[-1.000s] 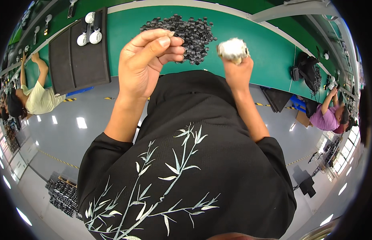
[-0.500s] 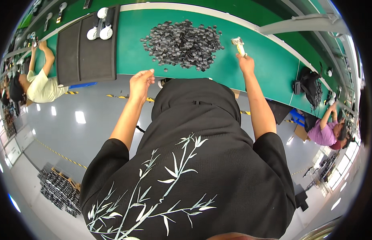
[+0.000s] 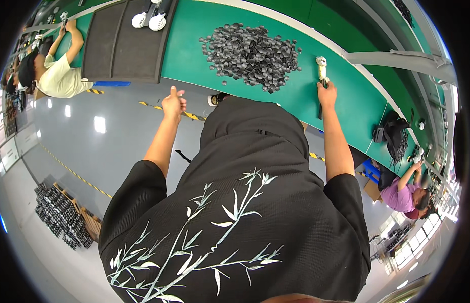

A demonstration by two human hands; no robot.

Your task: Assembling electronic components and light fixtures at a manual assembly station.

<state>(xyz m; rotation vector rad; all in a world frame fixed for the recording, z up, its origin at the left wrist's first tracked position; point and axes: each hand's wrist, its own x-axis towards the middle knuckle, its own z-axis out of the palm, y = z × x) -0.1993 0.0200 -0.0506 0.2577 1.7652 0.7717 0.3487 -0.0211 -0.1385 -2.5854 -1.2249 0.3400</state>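
Note:
My right hand (image 3: pixel 327 94) is closed around a cream-coloured handheld part (image 3: pixel 322 69) with a round white head and a black strip running down past my fist. It is over the green table (image 3: pixel 187 50), to the right of a heap of small black discs (image 3: pixel 250 55). My left hand (image 3: pixel 174 104) is off the table's near edge, left of the heap. Its index finger points out and the others are loosely bent apart, with nothing seen in them. One loose black disc (image 3: pixel 224 82) lies just below the heap.
A dark divided tray (image 3: pixel 139 45) stands at the left, with white-headed black parts (image 3: pixel 156 21) on it. A black bag (image 3: pixel 393 129) lies at the right end. One person (image 3: pixel 63 76) works at far left, another (image 3: pixel 399 194) at far right. A grey metal arm (image 3: pixel 396 59) crosses the upper right.
My left hand has gone from a pinch at the table edge to looser fingers farther back. My right hand has lowered slightly, turning the held part upright. The whole view has shifted.

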